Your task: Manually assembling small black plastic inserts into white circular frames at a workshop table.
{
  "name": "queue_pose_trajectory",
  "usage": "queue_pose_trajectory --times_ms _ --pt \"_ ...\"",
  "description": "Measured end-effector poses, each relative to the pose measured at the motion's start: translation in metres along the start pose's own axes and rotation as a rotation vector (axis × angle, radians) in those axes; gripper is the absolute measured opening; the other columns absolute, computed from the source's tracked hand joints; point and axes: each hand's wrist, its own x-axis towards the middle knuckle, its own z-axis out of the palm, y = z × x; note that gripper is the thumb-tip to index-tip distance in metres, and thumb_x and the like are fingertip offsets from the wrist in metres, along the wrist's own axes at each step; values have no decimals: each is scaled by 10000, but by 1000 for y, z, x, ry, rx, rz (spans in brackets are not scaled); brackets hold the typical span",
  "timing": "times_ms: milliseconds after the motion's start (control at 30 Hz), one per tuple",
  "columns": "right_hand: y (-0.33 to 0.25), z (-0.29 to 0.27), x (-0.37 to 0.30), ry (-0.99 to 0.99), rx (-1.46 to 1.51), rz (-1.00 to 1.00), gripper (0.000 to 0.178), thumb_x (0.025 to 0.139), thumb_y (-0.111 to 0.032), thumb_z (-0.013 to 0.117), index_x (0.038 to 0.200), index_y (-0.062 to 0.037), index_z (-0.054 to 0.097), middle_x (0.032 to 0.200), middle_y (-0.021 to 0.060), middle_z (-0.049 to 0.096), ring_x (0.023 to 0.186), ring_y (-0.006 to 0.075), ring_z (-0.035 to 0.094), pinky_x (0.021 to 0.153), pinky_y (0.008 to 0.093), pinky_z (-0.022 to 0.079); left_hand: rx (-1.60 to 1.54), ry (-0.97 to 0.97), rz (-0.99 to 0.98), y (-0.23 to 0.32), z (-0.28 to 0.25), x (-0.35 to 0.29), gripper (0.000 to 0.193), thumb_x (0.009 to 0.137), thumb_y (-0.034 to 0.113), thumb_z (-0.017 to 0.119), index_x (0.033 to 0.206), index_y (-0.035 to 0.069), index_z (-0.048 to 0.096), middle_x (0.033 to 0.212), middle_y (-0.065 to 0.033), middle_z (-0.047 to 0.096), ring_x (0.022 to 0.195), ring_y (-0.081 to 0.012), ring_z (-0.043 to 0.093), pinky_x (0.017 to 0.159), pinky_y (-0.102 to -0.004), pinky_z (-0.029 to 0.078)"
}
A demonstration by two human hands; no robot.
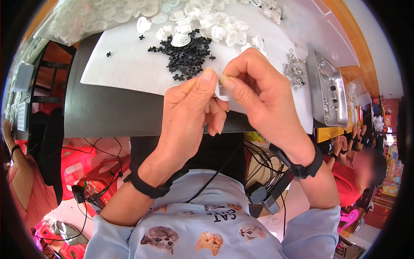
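Note:
Over the table's near edge, my left hand (192,101) grips a small white plastic part (222,91) between thumb and fingers. My right hand (254,84) pinches at the same part from the other side; whether a smaller piece sits between its fingertips is hidden. Just beyond my hands lies a heap of small black cross-shaped pieces (188,55), a few of them scattered to its left. Behind it, white round plastic parts (220,26) are piled up, and one of them rests on the black heap. A white foam sheet (125,64) lies under all of these.
Small metallic bits (295,71) lie right of my hands, beside a metal tray (317,93) holding a few pieces. A clear bag (99,19) of white parts fills the far left. Cables (263,162) hang below the table. People sit at both sides, with red stools (77,162) at left.

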Motion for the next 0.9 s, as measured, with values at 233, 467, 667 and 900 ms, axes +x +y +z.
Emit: queue_pose_trajectory --times_ms 233,467,667,900 --pt "4 6 0 -1 87 4 65 858 27 545 877 -29 517 810 52 480 652 135 524 617 256 444 16 14 15 -1 0 0 435 982 353 474 765 -8 583 528 -64 519 431 -110 485 391 -229 368" --pt "-3 -2 7 -93 294 229 61 896 -61 573 892 -37 518 736 -3 480 660 68 504 590 227 416 57 2 39 -3 -2 0 443 987 355 460 766 -10 580 539 -69 537 431 -100 478 405 -221 378" --pt "-3 -10 7 -89 232 366 183 878 -161 643 927 -28 527 746 -14 501 632 42 464 524 214 368 72 -96 49 -6 -7 1 385 994 331 442 914 -14 595 729 -97 612 477 -120 522 409 -231 385" --pt "-11 -24 -10 -127 237 495 200 904 -170 623 831 9 567 706 10 575 618 34 473 504 205 366 86 -116 82 -6 0 -4 359 1001 277 431 1067 -46 574 803 -133 634 547 -152 588 479 -249 487"
